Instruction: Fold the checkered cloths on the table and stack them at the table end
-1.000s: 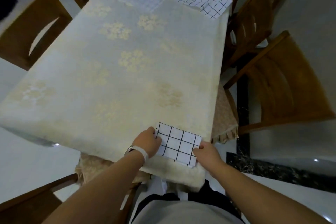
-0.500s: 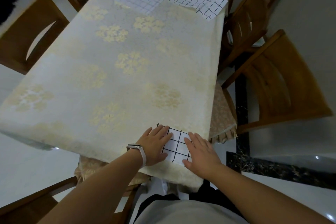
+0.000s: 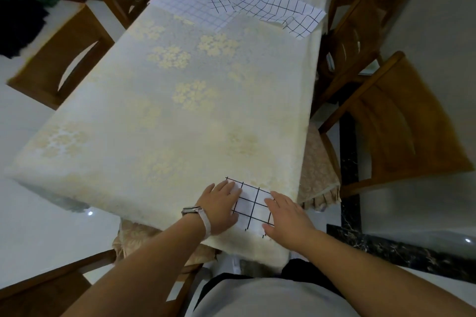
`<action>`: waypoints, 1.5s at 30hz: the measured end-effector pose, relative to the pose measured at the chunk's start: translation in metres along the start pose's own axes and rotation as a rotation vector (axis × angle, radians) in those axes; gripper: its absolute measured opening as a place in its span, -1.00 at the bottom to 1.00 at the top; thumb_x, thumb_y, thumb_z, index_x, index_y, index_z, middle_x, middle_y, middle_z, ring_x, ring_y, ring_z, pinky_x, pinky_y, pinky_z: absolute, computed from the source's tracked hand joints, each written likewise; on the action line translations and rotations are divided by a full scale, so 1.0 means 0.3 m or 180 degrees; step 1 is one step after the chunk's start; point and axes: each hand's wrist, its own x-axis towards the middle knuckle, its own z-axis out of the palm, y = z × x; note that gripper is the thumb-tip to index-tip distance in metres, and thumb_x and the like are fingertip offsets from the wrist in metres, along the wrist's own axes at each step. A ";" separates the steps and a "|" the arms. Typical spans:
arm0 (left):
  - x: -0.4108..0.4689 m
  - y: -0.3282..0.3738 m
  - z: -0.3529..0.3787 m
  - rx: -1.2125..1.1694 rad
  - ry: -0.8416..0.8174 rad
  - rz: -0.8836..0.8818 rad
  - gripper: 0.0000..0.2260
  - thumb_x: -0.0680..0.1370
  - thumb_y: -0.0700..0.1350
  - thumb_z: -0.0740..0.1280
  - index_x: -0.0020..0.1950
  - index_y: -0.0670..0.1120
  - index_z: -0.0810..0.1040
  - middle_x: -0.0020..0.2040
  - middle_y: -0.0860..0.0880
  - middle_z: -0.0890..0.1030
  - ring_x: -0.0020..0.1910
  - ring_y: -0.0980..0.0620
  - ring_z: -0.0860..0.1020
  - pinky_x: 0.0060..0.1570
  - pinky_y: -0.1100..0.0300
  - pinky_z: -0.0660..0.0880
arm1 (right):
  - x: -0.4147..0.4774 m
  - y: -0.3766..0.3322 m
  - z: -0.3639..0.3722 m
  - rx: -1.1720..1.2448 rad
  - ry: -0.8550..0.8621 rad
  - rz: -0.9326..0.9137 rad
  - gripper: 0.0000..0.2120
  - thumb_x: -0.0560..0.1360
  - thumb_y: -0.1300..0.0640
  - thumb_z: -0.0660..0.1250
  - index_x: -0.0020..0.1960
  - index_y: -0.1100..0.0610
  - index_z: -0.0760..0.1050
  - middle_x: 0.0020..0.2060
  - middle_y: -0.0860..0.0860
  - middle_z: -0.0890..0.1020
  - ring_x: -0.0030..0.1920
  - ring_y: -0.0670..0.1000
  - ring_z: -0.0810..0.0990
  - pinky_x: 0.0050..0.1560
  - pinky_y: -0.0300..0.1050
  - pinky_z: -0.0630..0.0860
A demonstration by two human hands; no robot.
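Lower centre: I'm pressing left hand (image 3: 221,207) and right hand (image 3: 288,216), fingers straight, onto folded black-gridded white cloth (image 3: 253,203), likely setting creases.

The cream floral table (image 3: 180,123) carries one folded checkered cloth (image 3: 253,204) near, unfolded cloths (image 3: 257,8) far.

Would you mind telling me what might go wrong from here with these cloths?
The folded cloth lies near the table's front edge under the flat left hand and right hand; a sliding press might push it off or loosen the fold. The large-check cloth at the far end has a corner at the table's right edge, so a careless pull could drop it.
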 end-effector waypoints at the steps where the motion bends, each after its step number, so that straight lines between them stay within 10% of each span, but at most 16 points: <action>1: -0.013 0.003 -0.010 -0.0046 0.0098 -0.0047 -0.46 0.58 0.08 0.18 0.53 0.00 0.16 0.55 -0.04 0.16 0.53 -0.05 0.09 0.48 0.00 0.05 | -0.007 0.000 -0.010 0.0012 0.0019 -0.0022 -0.38 0.57 -0.12 0.20 0.54 0.05 0.12 0.57 0.03 0.05 0.54 0.07 0.05 0.49 0.02 0.12; 22: -0.439 0.360 -0.068 -0.0165 0.1328 -0.1255 -0.68 0.49 0.09 0.24 0.14 -0.01 0.60 0.08 0.02 0.62 0.04 -0.06 0.57 -0.08 0.02 0.54 | -0.259 0.007 -0.171 -0.0100 0.0385 -0.1137 -0.67 0.56 -0.02 0.14 0.25 0.08 0.44 0.18 0.05 0.51 0.20 0.12 0.47 0.13 -0.02 0.42; 31: -0.730 0.376 -0.020 -0.0361 0.1450 -0.1809 -0.63 0.54 0.14 0.17 0.33 0.13 0.47 0.32 0.09 0.50 0.28 -0.02 0.45 0.27 0.01 0.38 | -0.362 -0.182 -0.140 -0.0157 0.0445 -0.1742 -0.63 0.57 -0.02 0.14 0.33 0.07 0.41 0.23 0.00 0.45 0.23 0.07 0.41 0.19 -0.02 0.41; 45: -1.388 0.078 0.179 -0.0435 0.1972 -0.2692 -0.70 0.48 0.14 0.21 0.15 0.14 0.58 0.18 0.08 0.57 0.23 -0.01 0.49 0.22 -0.02 0.39 | -0.462 -0.909 0.044 -0.0688 0.0458 -0.2583 -0.59 0.55 -0.13 0.16 0.35 -0.03 0.44 0.29 -0.04 0.44 0.26 0.06 0.45 0.23 -0.05 0.43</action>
